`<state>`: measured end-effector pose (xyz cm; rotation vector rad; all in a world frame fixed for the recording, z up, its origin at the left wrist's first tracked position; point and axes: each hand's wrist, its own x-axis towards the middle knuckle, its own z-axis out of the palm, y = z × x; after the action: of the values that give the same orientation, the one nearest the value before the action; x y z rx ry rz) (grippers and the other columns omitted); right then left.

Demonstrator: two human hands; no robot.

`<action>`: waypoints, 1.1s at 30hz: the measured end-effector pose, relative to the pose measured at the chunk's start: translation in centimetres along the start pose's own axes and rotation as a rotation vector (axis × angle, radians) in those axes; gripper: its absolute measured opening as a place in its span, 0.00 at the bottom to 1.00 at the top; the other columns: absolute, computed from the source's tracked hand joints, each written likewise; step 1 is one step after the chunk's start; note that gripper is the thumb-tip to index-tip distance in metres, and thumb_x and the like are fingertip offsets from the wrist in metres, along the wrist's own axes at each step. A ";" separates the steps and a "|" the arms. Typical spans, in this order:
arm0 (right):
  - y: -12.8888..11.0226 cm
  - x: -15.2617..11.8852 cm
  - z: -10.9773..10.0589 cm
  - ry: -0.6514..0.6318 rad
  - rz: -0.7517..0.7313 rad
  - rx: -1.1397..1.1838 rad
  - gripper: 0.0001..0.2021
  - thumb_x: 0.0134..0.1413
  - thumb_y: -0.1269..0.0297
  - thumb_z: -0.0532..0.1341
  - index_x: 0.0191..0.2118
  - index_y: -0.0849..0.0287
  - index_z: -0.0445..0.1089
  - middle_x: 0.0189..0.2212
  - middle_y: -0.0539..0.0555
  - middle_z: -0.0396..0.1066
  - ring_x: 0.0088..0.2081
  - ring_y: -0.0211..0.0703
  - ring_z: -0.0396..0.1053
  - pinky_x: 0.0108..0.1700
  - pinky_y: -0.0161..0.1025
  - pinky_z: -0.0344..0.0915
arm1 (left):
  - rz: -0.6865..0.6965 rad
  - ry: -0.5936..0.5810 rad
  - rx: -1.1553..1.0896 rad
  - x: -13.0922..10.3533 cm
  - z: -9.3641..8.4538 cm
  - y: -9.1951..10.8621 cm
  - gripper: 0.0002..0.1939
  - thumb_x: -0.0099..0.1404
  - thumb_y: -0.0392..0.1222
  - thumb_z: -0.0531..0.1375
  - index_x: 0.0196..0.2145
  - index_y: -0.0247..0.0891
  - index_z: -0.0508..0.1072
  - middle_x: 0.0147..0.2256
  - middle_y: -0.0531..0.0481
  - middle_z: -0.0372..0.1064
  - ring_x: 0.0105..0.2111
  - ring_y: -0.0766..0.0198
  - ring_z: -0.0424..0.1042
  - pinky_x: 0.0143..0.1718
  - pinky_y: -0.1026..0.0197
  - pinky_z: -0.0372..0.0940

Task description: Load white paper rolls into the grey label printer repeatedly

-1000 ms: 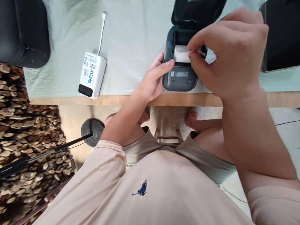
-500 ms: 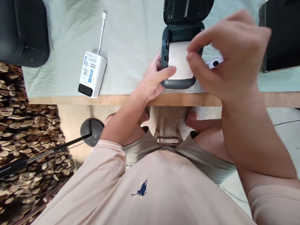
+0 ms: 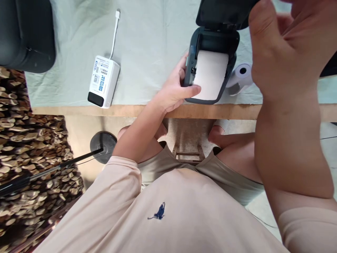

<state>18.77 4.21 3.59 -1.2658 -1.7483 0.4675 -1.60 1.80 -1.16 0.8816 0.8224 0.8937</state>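
Observation:
A dark thermal printer [image 3: 216,39] stands near the table's front edge with its lid [image 3: 221,14] raised. White paper [image 3: 212,75] lies in its compartment, its near end reaching the front rim. My left hand [image 3: 175,88] grips the printer's left side, thumb pressed on the paper's lower left corner. At the upper right, my right hand [image 3: 289,49] has its thumb and fingers at the right edge of the lid, closed on it; some fingertips are hidden or out of frame. A paper roll [image 3: 243,72] with a dark core sits right of the printer.
A white power bank [image 3: 104,80] with a short cable [image 3: 113,38] lies to the left. Beyond it is a black case [image 3: 34,35]. The table's wooden edge [image 3: 131,111] runs in front of me. A black stand base [image 3: 103,147] is on the floor beside stacked firewood [image 3: 39,151].
My right hand has left the paper and moved up and right to the lid. The printer has shifted slightly right and turned, with its lid tipped further forward. My left hand keeps its hold.

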 end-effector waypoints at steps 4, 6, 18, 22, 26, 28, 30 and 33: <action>-1.7 -0.6 -1.2 -0.150 -0.073 -0.088 0.17 0.58 0.58 0.60 0.51 0.55 0.73 0.51 0.50 0.68 0.52 0.32 0.68 0.39 0.29 0.63 | 0.046 0.029 -0.030 0.2 0.0 -0.2 0.32 0.50 0.32 0.67 0.53 0.44 0.69 0.37 0.57 0.73 0.44 0.62 0.79 0.49 0.58 0.73; -1.9 -0.8 -1.5 -0.247 -0.122 -0.116 0.15 0.55 0.63 0.62 0.49 0.52 0.74 0.51 0.46 0.69 0.53 0.31 0.69 0.48 0.31 0.69 | 0.049 0.033 -0.054 0.2 0.1 -0.2 0.30 0.51 0.31 0.67 0.52 0.44 0.69 0.34 0.58 0.72 0.43 0.62 0.79 0.49 0.58 0.73; -1.3 -0.3 -1.4 -0.320 -0.127 -0.178 0.28 0.50 0.55 0.65 0.57 0.57 0.71 0.53 0.56 0.68 0.57 0.40 0.68 0.58 0.39 0.70 | 0.048 -0.079 -0.109 -0.9 0.5 0.7 0.15 0.64 0.46 0.62 0.49 0.49 0.72 0.44 0.53 0.78 0.56 0.53 0.75 0.45 0.58 0.75; -1.7 -0.5 -1.6 -0.426 -0.081 -0.167 0.32 0.50 0.51 0.64 0.61 0.55 0.66 0.56 0.54 0.66 0.56 0.41 0.68 0.58 0.41 0.69 | 0.089 -0.109 -0.149 -1.0 0.7 0.7 0.10 0.65 0.50 0.63 0.45 0.51 0.75 0.43 0.53 0.79 0.50 0.53 0.78 0.46 0.58 0.73; -1.9 -0.5 -1.4 -0.486 -0.018 -0.155 0.37 0.47 0.49 0.67 0.63 0.52 0.63 0.58 0.53 0.64 0.56 0.42 0.67 0.58 0.40 0.68 | 0.091 -0.086 -0.119 -1.0 1.0 0.8 0.09 0.66 0.47 0.62 0.44 0.47 0.75 0.39 0.53 0.78 0.41 0.59 0.79 0.40 0.60 0.71; -2.0 -0.4 -1.3 -0.494 0.019 -0.150 0.37 0.47 0.49 0.68 0.63 0.51 0.62 0.59 0.53 0.63 0.57 0.41 0.66 0.59 0.38 0.67 | 0.095 -0.071 -0.108 -0.9 1.2 0.8 0.11 0.68 0.43 0.59 0.48 0.43 0.73 0.37 0.53 0.75 0.40 0.61 0.79 0.38 0.63 0.68; -2.1 -0.4 -1.3 -0.500 0.043 -0.139 0.36 0.47 0.52 0.68 0.63 0.50 0.62 0.59 0.52 0.63 0.57 0.40 0.65 0.61 0.38 0.66 | 0.090 -0.049 -0.082 -0.9 1.3 0.8 0.15 0.70 0.39 0.54 0.53 0.38 0.70 0.36 0.53 0.73 0.43 0.60 0.80 0.39 0.63 0.67; -2.2 -0.5 -1.1 -0.479 0.058 -0.126 0.34 0.45 0.56 0.68 0.60 0.52 0.62 0.57 0.51 0.63 0.57 0.38 0.65 0.60 0.38 0.66 | 0.057 -0.025 -0.065 -1.0 1.3 1.0 0.18 0.69 0.38 0.54 0.55 0.40 0.70 0.39 0.52 0.75 0.50 0.55 0.79 0.44 0.58 0.70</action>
<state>18.53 2.69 5.57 -1.3742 -2.1688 0.7516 -1.10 0.92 0.45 0.8613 0.7457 0.9529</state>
